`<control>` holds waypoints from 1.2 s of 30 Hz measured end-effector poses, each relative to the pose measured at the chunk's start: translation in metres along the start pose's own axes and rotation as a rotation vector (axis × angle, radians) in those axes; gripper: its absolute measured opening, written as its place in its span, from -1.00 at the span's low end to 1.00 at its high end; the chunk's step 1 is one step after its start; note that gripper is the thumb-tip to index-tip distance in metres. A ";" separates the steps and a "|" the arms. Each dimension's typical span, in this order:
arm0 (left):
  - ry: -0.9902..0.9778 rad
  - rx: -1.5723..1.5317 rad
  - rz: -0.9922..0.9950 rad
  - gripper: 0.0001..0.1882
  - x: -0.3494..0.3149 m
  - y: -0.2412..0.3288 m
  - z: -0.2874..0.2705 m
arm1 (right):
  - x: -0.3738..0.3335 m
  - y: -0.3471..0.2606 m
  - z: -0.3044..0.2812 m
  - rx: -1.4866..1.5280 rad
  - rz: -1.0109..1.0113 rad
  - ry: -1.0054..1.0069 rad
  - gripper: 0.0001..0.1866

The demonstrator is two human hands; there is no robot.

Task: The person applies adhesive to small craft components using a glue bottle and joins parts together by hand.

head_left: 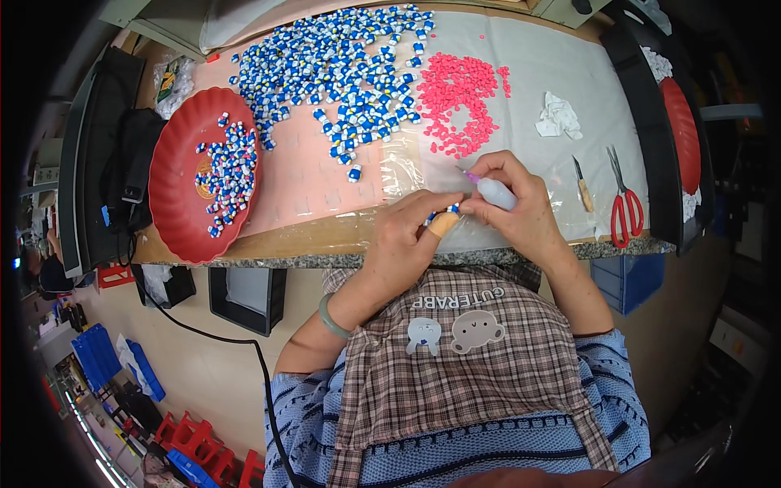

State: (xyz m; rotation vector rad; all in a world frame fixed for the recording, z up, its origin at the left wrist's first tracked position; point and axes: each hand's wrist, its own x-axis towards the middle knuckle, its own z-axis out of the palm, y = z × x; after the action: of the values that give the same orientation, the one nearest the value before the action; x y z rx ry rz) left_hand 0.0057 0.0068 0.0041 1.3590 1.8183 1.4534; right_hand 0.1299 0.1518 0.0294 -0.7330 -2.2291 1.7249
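Note:
My right hand (521, 203) is wrapped round a small translucent squeeze bottle (496, 193) with a purple tip, its nozzle pointing away from me. Close beside it, my left hand (407, 232) pinches small blue-and-white figures (453, 209) near the table's front edge, partly hidden by the fingers. A tan cover (443, 224) sits on the left thumb. Beyond my hands lies a spread of small pink pieces (460, 102). To their left a big heap of blue-and-white figures (325, 69) covers the sheet.
A red scalloped dish (167, 183) with more figures stands at the left. On the right lie a crumpled tissue (558, 116), a wooden-handled knife (584, 191) and red-handled scissors (625, 213). A black tray (651, 122) holding another red dish (682, 134) borders the right end.

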 end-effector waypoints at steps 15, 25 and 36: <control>-0.019 -0.558 -0.247 -0.80 -0.005 -0.005 -0.013 | -0.005 -0.002 0.008 0.349 0.117 0.066 -0.63; 0.352 -0.689 -0.470 -0.87 -0.005 -0.025 -0.083 | -0.008 0.012 -0.002 0.360 0.126 0.080 -0.81; 0.160 0.553 -0.086 -0.80 0.004 -0.023 -0.077 | -0.008 0.011 -0.006 0.302 0.135 0.084 -0.85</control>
State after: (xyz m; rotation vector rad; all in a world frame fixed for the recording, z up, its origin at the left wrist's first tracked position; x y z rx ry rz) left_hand -0.0674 -0.0257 0.0108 1.4086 2.4756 1.0786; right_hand 0.1421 0.1542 0.0218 -0.8797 -1.8444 1.9942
